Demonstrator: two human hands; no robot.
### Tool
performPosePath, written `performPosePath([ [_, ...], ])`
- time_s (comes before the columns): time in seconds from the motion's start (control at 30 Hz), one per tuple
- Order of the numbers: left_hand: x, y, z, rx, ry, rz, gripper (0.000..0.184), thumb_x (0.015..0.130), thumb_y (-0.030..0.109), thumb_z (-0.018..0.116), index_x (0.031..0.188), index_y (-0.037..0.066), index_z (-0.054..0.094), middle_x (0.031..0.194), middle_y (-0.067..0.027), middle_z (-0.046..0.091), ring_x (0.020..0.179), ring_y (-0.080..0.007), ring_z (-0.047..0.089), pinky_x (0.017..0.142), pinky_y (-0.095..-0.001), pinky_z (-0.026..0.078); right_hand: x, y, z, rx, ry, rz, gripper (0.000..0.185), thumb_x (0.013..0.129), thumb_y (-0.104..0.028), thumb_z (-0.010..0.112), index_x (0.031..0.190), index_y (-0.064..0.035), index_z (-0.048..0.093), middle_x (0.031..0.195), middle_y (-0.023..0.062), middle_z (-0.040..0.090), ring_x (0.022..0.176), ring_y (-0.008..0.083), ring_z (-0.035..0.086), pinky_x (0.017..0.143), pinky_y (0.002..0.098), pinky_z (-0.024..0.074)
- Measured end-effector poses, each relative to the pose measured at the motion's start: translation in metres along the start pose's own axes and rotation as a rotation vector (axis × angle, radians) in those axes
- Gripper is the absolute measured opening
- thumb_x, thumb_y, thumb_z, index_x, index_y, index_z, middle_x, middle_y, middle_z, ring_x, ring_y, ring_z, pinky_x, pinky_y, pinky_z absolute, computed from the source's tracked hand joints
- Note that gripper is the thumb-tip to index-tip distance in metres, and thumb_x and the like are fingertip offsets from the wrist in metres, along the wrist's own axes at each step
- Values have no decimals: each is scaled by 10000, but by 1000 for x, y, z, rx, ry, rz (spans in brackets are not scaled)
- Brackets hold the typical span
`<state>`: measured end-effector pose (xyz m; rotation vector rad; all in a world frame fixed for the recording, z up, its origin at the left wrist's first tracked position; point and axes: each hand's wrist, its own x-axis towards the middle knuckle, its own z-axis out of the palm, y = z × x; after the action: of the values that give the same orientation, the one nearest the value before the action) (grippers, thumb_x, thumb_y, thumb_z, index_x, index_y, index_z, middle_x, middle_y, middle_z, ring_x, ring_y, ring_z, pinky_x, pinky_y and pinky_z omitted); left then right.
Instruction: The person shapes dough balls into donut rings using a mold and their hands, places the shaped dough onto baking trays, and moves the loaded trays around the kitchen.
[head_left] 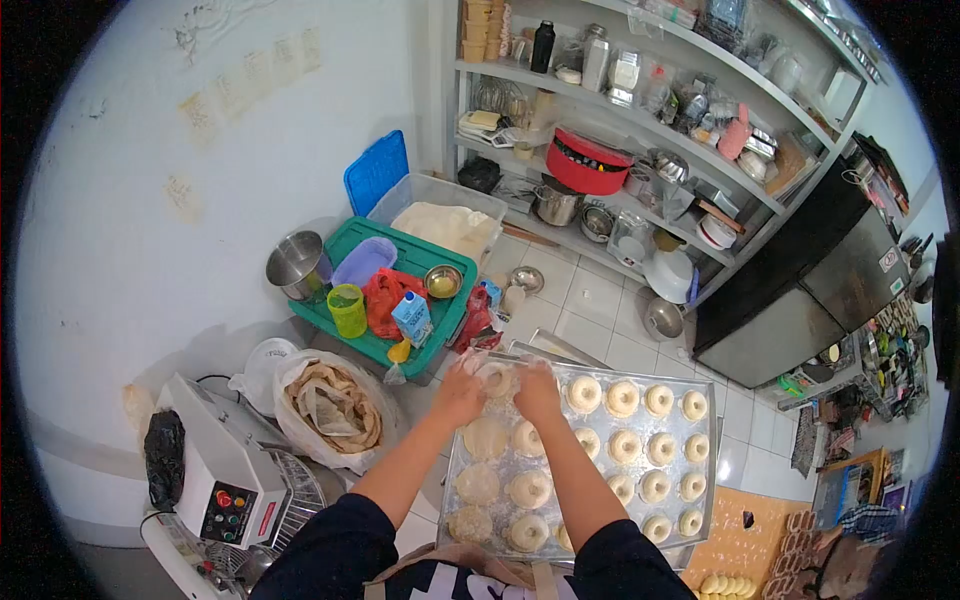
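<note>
A ring of raw doughnut dough (495, 379) is between my hands, over the far left corner of a metal tray (573, 370). My left hand (460, 391) has its fingers closed on the ring's left side. On the right side, my right hand (538, 391) curls its fingers around the ring's edge; its fingertips are partly hidden. Several pale dough rings (623, 398) lie in rows on the tray. Down the tray's left side are flat round floury patches (477, 484), one of them just below my hands.
Left of the tray, an open sack (335, 410) stands beside a mixer (235, 500). Beyond it, a green lid (345, 240) carries a milk carton (412, 318), a yellow-green cup (347, 310) and a metal bowl (443, 281). Loaded shelves (640, 110) and a fridge (810, 290) stand behind.
</note>
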<state>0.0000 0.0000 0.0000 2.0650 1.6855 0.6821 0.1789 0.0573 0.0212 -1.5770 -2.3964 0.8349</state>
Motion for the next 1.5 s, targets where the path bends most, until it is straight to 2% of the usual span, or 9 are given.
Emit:
performPosePath([
  [0.17,-3,19,-17,386,-12,79,494,710,283,665,1167,126,560,1422,-77,329,1355,-349,172,1104,-502,102,-18,-22,6,-198,90,-94,476,648,-33,643,1088,-209,598,1387,117,331,1288,391,279,1028,533,266],
  [0.37,4,24,-17,413,-80,37,347,705,297,653,1001,117,664,1437,-61,308,1359,-354,152,1094,-544,68,-19,-20,4,-229,135,-129,433,673,-39,639,1069,-209,600,1374,106,347,1289,370,284,1056,541,204],
  [0.67,8,26,-20,432,-154,27,511,721,327,662,1185,130,574,1454,-74,263,1375,-325,116,1102,-525,57,-20,-20,-2,-252,158,-107,531,659,-56,646,1165,-169,532,1368,114,350,1295,360,271,1062,550,169],
  [0.77,4,29,-23,275,-8,84,598,749,411,628,1239,88,514,1452,-108,256,1374,-306,138,1111,-493,64,-29,-23,-24,-290,203,-66,512,674,-86,636,1173,-125,527,1340,135,388,1280,359,308,1054,542,200],
  [1.07,0,57,-16,459,-287,59,869,807,591,482,1362,-44,273,1406,-200,319,1299,-285,322,1095,-429,164,-89,-2,-60,-106,223,91,524,688,-53,590,1202,-62,493,1314,153,412,1247,349,349,1029,567,206],
  [1.17,2,59,-9,462,-375,-37,924,768,557,556,1386,-38,211,1424,-209,276,1304,-328,285,1089,-447,160,-119,-3,-62,-117,237,185,485,719,-64,570,1198,-60,495,1281,176,441,1227,349,370,1011,569,238],
  [1.33,14,85,-3,413,21,261,937,720,349,696,1409,-10,172,1471,-195,172,1362,-367,139,1077,-537,80,-196,17,-76,55,184,145,464,754,-71,548,1213,-57,486,1267,195,452,1195,365,391,1009,545,275],
  [1.43,23,180,7,217,94,377,903,726,319,689,1415,21,188,1482,-176,153,1373,-348,108,1078,-536,52,-255,48,-84,356,114,360,502,727,-51,560,1223,-53,481,1242,189,462,1190,373,394,989,534,304],
  [1.5,18,240,29,190,61,526,884,734,349,669,1420,47,202,1492,-163,125,1376,-355,74,1075,-541,28,-301,70,-75,-72,407,229,503,701,-41,576,1197,-43,491,1241,196,457,1166,374,416,962,510,338],
])
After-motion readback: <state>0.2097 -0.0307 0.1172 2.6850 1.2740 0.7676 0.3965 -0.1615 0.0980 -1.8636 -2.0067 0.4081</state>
